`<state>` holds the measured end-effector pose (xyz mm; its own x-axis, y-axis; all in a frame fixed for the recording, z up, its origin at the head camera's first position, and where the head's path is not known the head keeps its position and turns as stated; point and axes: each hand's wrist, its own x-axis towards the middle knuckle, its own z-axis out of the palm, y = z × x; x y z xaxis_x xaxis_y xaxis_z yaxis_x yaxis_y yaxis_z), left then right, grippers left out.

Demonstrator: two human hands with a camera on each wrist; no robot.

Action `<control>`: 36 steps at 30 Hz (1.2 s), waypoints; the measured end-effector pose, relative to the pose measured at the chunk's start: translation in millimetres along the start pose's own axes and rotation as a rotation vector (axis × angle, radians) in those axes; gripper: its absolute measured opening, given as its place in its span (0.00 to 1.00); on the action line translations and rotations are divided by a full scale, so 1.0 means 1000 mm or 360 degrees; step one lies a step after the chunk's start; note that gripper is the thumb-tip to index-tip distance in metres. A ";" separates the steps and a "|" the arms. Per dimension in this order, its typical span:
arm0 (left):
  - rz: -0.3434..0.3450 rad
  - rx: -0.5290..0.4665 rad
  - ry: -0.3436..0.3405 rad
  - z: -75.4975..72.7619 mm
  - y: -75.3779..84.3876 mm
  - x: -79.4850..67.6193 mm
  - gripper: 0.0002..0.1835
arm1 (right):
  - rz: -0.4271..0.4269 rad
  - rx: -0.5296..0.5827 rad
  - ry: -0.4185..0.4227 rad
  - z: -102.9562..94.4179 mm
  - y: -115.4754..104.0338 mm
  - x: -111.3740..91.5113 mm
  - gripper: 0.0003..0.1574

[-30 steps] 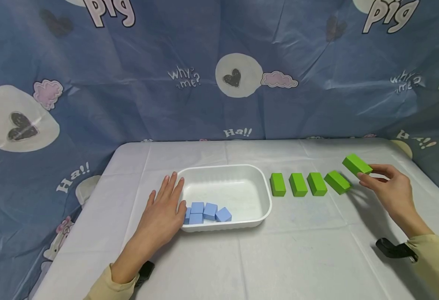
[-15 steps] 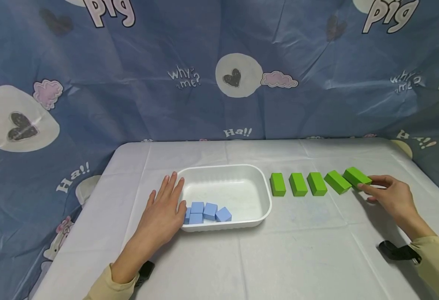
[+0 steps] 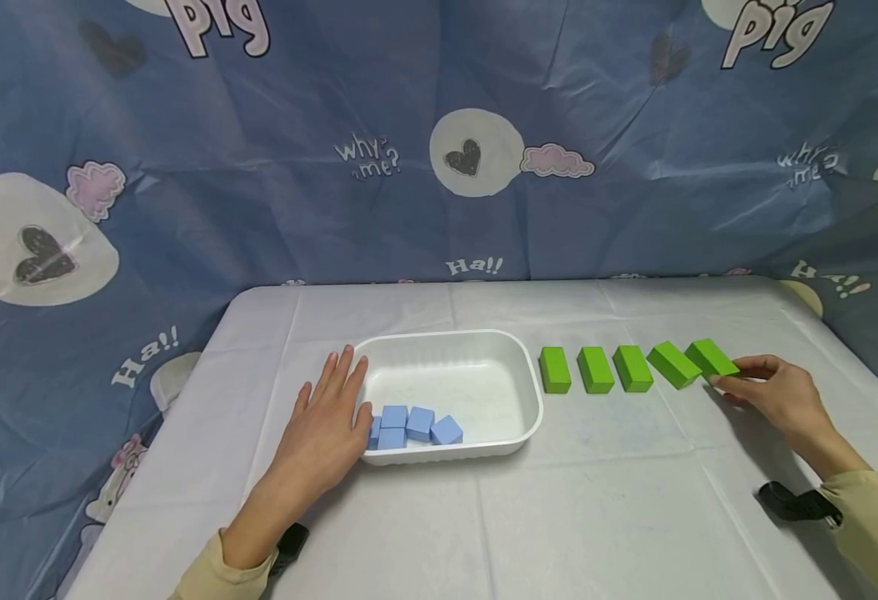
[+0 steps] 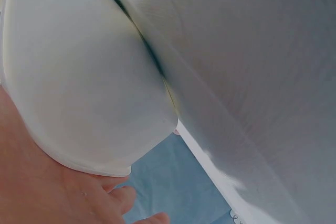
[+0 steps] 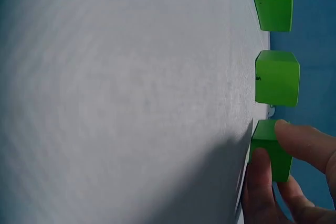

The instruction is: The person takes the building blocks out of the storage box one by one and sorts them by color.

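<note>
My left hand rests along the left end of a white plastic tray, fingers straight and slightly spread over its rim. Several light blue cubes lie in the tray's near left corner, one partly hidden behind the thumb. At the right end of a row, my right hand pinches a green rectangular block between thumb and fingers. That block slants down on the table, close against a neighbouring green block. In the right wrist view, the fingertips press the held block's side.
Three more green blocks, the nearest to the tray being one upright in the view, stand spaced between the tray and the slanted pair. A white cloth covers the table. Behind it hangs a blue printed curtain.
My right hand has lowered the green block from above the table to the row's right end, then nudged it slightly. The left hand and tray stay put.
</note>
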<state>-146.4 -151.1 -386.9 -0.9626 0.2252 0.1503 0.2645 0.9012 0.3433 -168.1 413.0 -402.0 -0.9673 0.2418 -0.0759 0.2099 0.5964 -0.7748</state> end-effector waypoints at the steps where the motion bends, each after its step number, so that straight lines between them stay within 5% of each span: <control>1: 0.0001 0.0001 0.0003 0.000 0.000 0.000 0.32 | -0.0011 -0.0002 -0.0008 0.000 0.000 0.000 0.45; 10: 0.0005 0.0003 0.0014 0.000 0.000 -0.001 0.32 | -0.0194 -0.0117 0.0023 -0.006 -0.006 -0.009 0.43; 19: 0.0000 0.0008 0.0011 0.001 -0.001 0.000 0.32 | -0.0386 -0.0116 0.0208 -0.006 -0.034 -0.011 0.15; 26: -0.0013 0.0010 0.0000 0.000 -0.001 0.001 0.32 | -0.0583 0.0072 0.0165 0.011 -0.059 -0.013 0.21; 36: -0.0012 -0.0006 -0.0006 0.000 -0.001 0.000 0.32 | -0.0803 0.0048 0.0001 0.037 -0.091 -0.020 0.21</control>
<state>-146.8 -152.0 -387.7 -0.9648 0.2198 0.1445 0.2575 0.9014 0.3481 -173.3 325.7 -352.8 -0.9471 -0.0705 0.3131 -0.2881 0.6168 -0.7325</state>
